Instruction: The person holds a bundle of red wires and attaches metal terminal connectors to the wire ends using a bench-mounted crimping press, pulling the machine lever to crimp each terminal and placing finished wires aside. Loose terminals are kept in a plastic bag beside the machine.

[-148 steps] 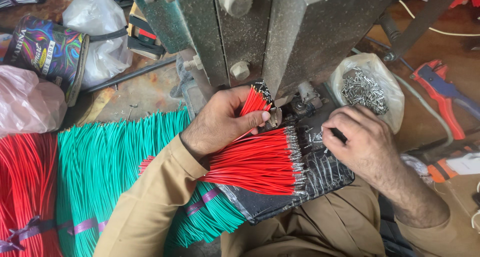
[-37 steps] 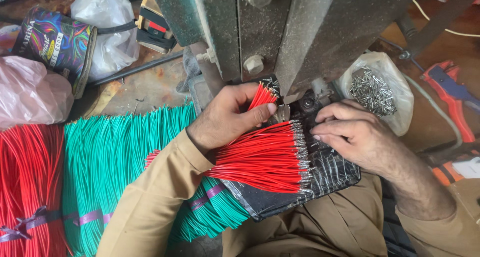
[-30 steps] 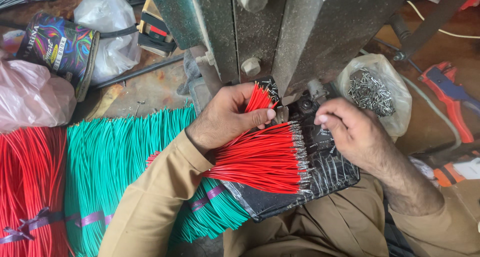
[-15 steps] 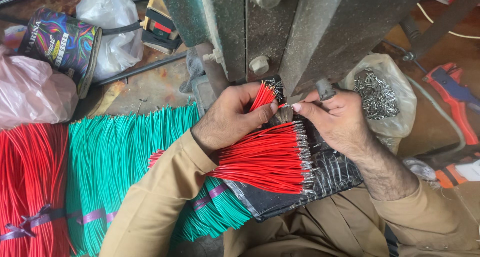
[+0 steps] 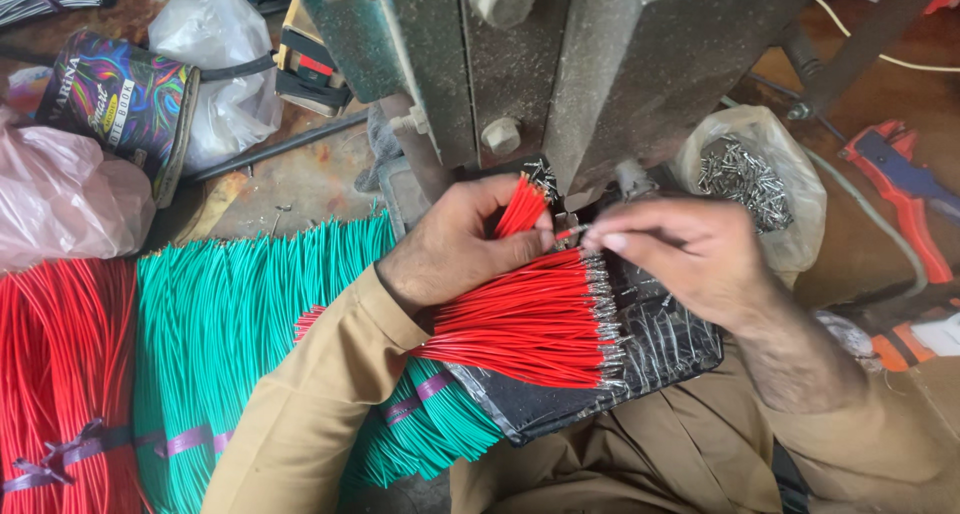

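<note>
My left hand (image 5: 463, 242) grips a small bunch of short red wires (image 5: 522, 206), their ends pointing up toward the base of a grey-green press machine (image 5: 560, 64). My right hand (image 5: 690, 256) pinches a single red wire (image 5: 572, 233) between thumb and forefinger, just under the press. Below both hands lies a fan of red wires with metal terminals (image 5: 530, 319) on a dark tray (image 5: 600, 394) resting on my lap.
A sheaf of green wires (image 5: 230, 344) and a bundle of red wires (image 5: 60, 374), both tied with purple ribbon, lie at the left. A plastic bag of metal terminals (image 5: 750, 184) sits right of the press. A colourful tin (image 5: 125, 99) and plastic bags stand at back left; red-handled pliers (image 5: 900, 194) lie far right.
My right hand has lifted from the tray up to the press and now pinches a single red wire. My left hand has stayed put with its bunch.
</note>
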Demonstrator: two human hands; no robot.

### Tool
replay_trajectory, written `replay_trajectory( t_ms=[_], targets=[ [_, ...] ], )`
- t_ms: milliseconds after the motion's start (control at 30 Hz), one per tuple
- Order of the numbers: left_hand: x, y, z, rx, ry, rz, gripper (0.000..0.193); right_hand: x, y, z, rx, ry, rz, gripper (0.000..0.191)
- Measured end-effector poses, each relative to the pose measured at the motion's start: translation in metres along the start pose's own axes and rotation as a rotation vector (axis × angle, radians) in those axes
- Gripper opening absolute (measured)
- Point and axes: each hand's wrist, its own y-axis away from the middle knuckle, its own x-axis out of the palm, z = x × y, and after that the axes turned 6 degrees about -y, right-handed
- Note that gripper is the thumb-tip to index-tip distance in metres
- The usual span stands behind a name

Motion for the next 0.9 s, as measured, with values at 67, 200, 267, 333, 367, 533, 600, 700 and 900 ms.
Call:
replay_trajectory(
  t_ms=[67, 200, 267, 333, 367, 533, 600, 700, 900],
  targets=[
    [-0.001, 0.003, 0.001, 0.023, 0.004, 0.019, 0.013, -0.01, 0.009, 0.013, 0.029, 0.042, 0.032, 0.016],
    [-0.002, 0.0, 0.006, -0.054, -0.007, -0.003, 0.013, -0.028, 0.02, 0.023, 0.025, 0.729, 0.096, 0.018],
    [0.0, -0.001, 0.006, -0.089, 0.027, -0.004, 0.013, -0.029, 0.021, 0.02, -0.066, 0.793, 0.102, 0.018],
    [0.002, 0.0, 0.005, -0.068, 0.066, 0.009, 0.013, -0.029, 0.024, 0.018, -0.026, 0.76, 0.071, 0.016],
    [0.004, 0.0, 0.004, -0.058, 0.065, 0.005, 0.013, -0.029, 0.025, 0.018, -0.007, 0.743, 0.055, 0.015],
    [0.001, 0.001, 0.005, -0.011, 0.088, 0.009, 0.014, -0.021, 0.023, 0.017, 0.217, 0.553, -0.122, 0.013],
    [-0.002, 0.0, 0.007, -0.046, 0.13, 0.032, 0.014, -0.016, 0.018, 0.014, 0.184, 0.424, -0.181, 0.015],
    [-0.002, 0.002, 0.008, -0.062, 0.129, 0.046, 0.018, -0.008, 0.009, 0.004, 0.03, 0.241, -0.173, 0.018],
    [-0.003, 0.002, 0.005, -0.058, 0.076, 0.077, 0.024, 0.007, -0.009, -0.013, -0.07, -0.031, -0.128, 0.013]
  ],
)
